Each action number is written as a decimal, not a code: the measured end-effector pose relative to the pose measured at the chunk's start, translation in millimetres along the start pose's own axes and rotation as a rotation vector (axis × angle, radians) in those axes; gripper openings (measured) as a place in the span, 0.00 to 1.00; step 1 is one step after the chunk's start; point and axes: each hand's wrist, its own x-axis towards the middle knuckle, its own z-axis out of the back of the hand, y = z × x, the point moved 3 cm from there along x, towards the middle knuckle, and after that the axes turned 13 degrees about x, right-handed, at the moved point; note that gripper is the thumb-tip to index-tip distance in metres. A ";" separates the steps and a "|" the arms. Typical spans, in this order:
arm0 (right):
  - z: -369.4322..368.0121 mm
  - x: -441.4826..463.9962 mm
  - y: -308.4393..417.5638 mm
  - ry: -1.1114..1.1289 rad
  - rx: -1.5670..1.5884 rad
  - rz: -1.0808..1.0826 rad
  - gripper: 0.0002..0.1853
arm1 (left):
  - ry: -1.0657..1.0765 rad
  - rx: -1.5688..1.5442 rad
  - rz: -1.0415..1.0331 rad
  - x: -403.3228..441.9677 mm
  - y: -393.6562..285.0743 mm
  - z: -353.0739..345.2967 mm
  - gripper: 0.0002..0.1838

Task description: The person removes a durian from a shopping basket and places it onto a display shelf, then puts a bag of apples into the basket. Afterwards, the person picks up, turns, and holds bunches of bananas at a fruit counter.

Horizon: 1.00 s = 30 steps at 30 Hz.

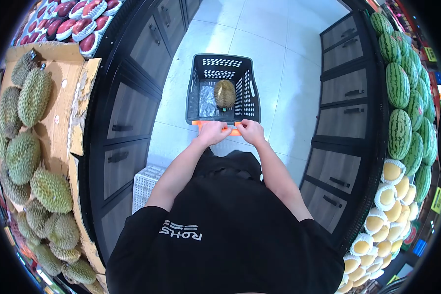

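Observation:
Both my hands are closed around the orange handle of a dark green shopping basket. My left hand grips the left part of the handle, and my right hand grips the right part, a short gap apart. Inside the basket, a brown-green durian lies toward the right, with a clear plastic bag to its left. My fingers partly hide the handle.
Durians fill the left stand, below wrapped red fruit. Watermelons and yellow fruit in foam nets line the right stand. Dark cabinets flank the tiled floor. A white crate stands at lower left.

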 end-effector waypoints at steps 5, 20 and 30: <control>3.7 9.1 5.4 -0.020 -0.027 -0.015 0.18 | -0.017 0.119 -0.006 8.1 6.5 5.6 0.25; 19.9 48.4 17.5 0.078 -0.026 -0.009 0.16 | 0.056 -0.031 0.017 40.9 39.3 15.7 0.24; 38.6 100.7 25.2 0.119 -0.050 0.056 0.17 | -0.011 0.010 0.026 86.5 46.2 30.5 0.19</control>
